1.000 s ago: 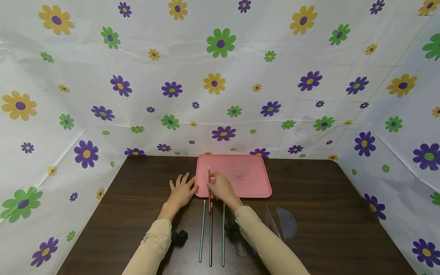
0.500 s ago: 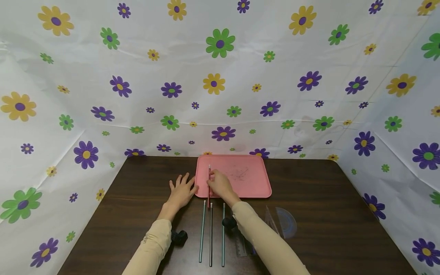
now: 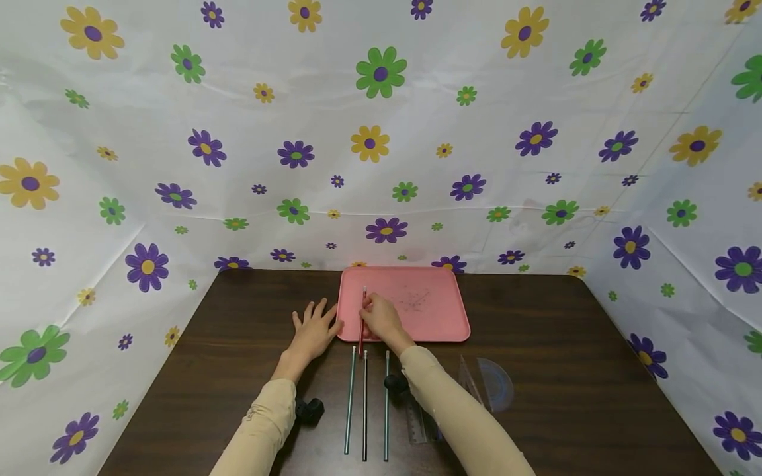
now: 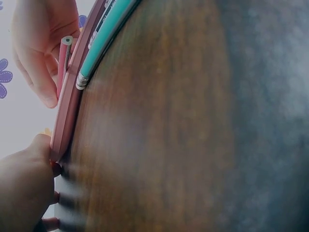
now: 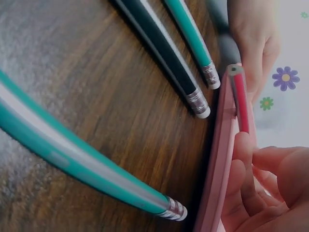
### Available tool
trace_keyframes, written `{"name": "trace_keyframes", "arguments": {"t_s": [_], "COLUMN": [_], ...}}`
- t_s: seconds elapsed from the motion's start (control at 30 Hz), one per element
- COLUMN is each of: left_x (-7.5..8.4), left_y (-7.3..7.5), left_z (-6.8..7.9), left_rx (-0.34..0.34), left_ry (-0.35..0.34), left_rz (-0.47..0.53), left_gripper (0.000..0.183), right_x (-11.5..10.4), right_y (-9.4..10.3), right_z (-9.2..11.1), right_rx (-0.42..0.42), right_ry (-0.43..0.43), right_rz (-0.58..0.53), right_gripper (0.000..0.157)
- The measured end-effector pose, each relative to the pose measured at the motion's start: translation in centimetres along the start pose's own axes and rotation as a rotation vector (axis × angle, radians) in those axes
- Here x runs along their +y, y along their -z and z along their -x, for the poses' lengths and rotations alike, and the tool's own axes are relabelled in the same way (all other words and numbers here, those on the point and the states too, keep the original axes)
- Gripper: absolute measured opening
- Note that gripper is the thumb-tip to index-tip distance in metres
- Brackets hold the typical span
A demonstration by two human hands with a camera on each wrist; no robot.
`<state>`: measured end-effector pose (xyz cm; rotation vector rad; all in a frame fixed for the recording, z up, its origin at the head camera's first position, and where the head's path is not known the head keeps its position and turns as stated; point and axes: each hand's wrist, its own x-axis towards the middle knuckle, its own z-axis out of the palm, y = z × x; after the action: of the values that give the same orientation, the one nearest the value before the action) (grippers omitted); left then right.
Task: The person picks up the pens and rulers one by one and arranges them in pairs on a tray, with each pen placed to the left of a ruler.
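Observation:
A red pencil (image 3: 361,330) is pinched between the thumb and fingers of my right hand (image 3: 383,322), over the left part of a pink tray (image 3: 437,314). Its eraser end points away from me, and its unsharpened end (image 5: 235,70) sticks out past the tray's near rim. My left hand (image 3: 312,334) lies with spread fingers at the tray's left edge, the thumb touching the rim. Nearer to me on the table, a green pencil (image 3: 350,403), a black pencil (image 3: 365,410) and another green pencil (image 3: 387,423) lie side by side, erasers toward the tray.
A clear ruler (image 3: 417,426) lies partly under my right forearm. To its right are a transparent set square (image 3: 470,382) and a bluish protractor (image 3: 496,385). The dark wooden table (image 3: 565,344) meets a flowered cloth (image 3: 381,165) at the back.
My right hand has shifted the red pencil slightly away from me over the tray. My left hand and the three pencils on the table stay in place.

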<state>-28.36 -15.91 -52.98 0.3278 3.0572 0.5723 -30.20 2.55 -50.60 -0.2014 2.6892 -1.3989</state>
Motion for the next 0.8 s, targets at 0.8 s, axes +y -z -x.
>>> {"name": "trace_keyframes", "arguments": {"t_s": [0.8], "left_x": [-0.1], "left_y": [-0.1], "left_z": [0.0], "left_rx": [0.0], "left_ry": [-0.003], "left_rz": [-0.015], "left_gripper": [0.058], "right_x": [-0.9], "right_y": [-0.9], "right_z": [0.0], "right_rx": [-0.071], "right_ry": [0.204], "right_rz": [0.397], "right_gripper": [0.04]}}
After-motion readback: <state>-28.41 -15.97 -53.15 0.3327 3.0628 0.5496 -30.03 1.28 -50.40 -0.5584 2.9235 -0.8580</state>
